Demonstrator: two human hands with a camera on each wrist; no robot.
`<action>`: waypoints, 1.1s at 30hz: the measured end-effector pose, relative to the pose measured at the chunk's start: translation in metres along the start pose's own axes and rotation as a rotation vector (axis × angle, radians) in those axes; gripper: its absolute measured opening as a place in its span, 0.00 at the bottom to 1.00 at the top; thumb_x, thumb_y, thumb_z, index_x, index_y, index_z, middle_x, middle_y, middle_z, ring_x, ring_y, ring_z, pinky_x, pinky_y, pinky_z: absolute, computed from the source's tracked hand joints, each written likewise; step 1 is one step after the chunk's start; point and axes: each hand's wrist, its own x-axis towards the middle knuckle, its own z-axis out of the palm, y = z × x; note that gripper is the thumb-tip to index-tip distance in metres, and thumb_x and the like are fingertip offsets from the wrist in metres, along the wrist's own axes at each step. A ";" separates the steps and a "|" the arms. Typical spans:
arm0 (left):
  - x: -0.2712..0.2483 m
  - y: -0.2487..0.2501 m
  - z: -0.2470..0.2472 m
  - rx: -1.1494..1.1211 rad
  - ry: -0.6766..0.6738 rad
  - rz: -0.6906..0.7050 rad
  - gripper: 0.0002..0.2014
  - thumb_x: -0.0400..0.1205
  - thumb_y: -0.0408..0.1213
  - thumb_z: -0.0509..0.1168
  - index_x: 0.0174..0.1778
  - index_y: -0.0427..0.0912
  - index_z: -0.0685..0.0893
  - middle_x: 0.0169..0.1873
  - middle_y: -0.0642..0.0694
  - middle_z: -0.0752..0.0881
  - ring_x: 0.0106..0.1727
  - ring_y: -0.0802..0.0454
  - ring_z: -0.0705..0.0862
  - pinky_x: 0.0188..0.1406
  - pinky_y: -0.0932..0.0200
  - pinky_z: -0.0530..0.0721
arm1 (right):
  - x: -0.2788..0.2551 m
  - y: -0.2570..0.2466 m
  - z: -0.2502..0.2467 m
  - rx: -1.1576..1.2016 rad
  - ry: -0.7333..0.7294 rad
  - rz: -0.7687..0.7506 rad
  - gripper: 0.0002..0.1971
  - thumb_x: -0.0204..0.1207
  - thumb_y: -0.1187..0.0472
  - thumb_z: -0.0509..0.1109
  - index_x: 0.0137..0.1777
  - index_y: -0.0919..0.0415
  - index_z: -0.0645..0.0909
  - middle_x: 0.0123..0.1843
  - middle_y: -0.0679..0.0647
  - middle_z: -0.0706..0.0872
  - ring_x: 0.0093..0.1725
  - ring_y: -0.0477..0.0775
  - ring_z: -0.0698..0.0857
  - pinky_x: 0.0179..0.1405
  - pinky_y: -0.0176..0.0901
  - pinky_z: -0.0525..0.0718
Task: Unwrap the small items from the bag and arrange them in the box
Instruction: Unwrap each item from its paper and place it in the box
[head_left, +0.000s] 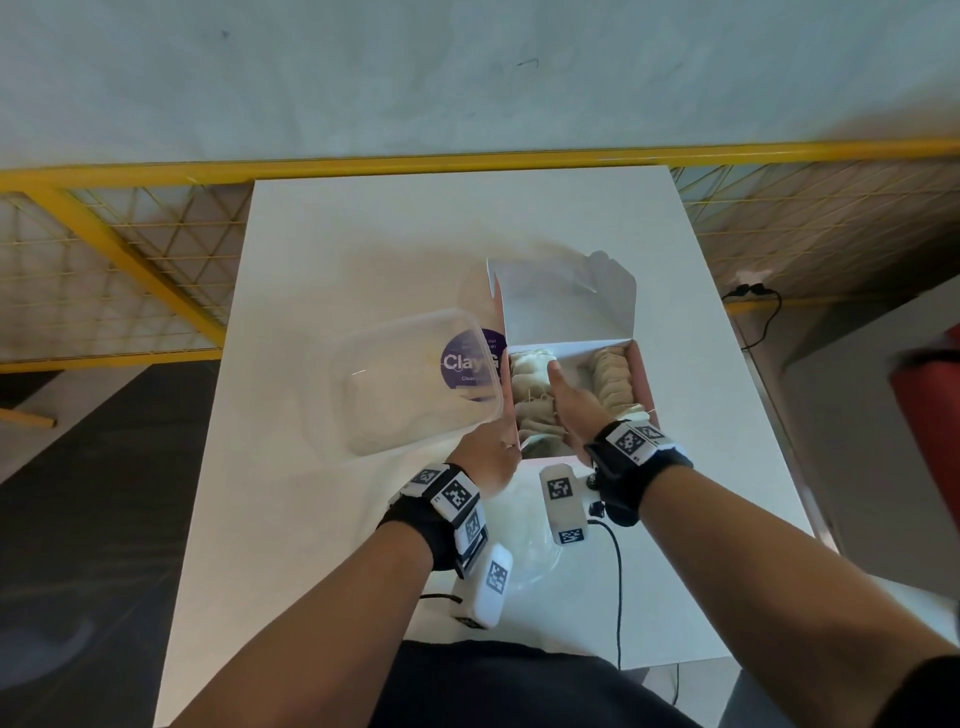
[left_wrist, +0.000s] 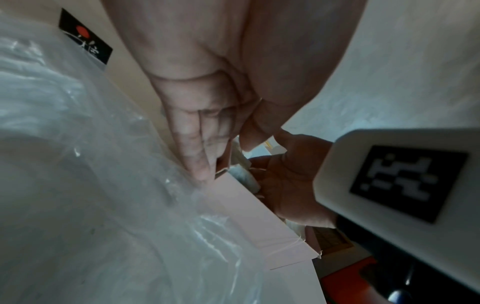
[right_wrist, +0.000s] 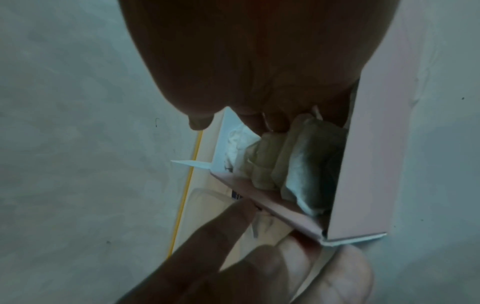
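Note:
A pink box (head_left: 642, 375) stands open on the white table (head_left: 363, 260), its white lid (head_left: 566, 301) tilted up at the back. Beige sachets (head_left: 530, 376) fill it in two rows, also visible in the right wrist view as sachets (right_wrist: 298, 164). My right hand (head_left: 571, 400) reaches into the box (right_wrist: 363, 164); its fingers press down on the sachets, with the thumb held apart. My left hand (head_left: 491, 449) pinches the box's near left wall (left_wrist: 246, 205) between thumb and straight fingers (left_wrist: 197, 156). A crumpled clear bag (head_left: 524, 561) lies near my wrists.
A clear plastic container (head_left: 415, 379) sits directly left of the box, with a purple label (head_left: 470, 361) showing behind it. A black cable (head_left: 618, 571) runs across the near table. A red object (head_left: 930, 395) stands off the table's right side, and a yellow railing (head_left: 467, 163) runs behind.

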 end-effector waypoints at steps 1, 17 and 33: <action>0.001 -0.001 0.000 0.007 0.002 0.003 0.22 0.81 0.32 0.54 0.72 0.48 0.73 0.56 0.31 0.84 0.54 0.33 0.83 0.50 0.50 0.81 | 0.000 0.000 -0.001 0.014 0.021 -0.014 0.46 0.74 0.26 0.44 0.65 0.69 0.78 0.51 0.63 0.85 0.53 0.56 0.84 0.59 0.49 0.79; 0.006 -0.003 -0.001 -0.058 -0.004 -0.017 0.07 0.81 0.31 0.58 0.49 0.43 0.80 0.47 0.33 0.85 0.43 0.40 0.80 0.46 0.49 0.80 | 0.097 0.033 -0.017 0.277 0.028 -0.069 0.44 0.37 0.08 0.47 0.35 0.47 0.70 0.37 0.43 0.71 0.35 0.41 0.70 0.39 0.39 0.69; -0.078 -0.074 -0.068 -0.189 0.277 -0.007 0.03 0.82 0.35 0.65 0.47 0.48 0.82 0.38 0.47 0.86 0.35 0.50 0.81 0.30 0.65 0.77 | -0.082 0.025 -0.047 0.051 0.030 -0.181 0.05 0.78 0.67 0.64 0.44 0.60 0.80 0.38 0.56 0.84 0.34 0.55 0.82 0.31 0.43 0.78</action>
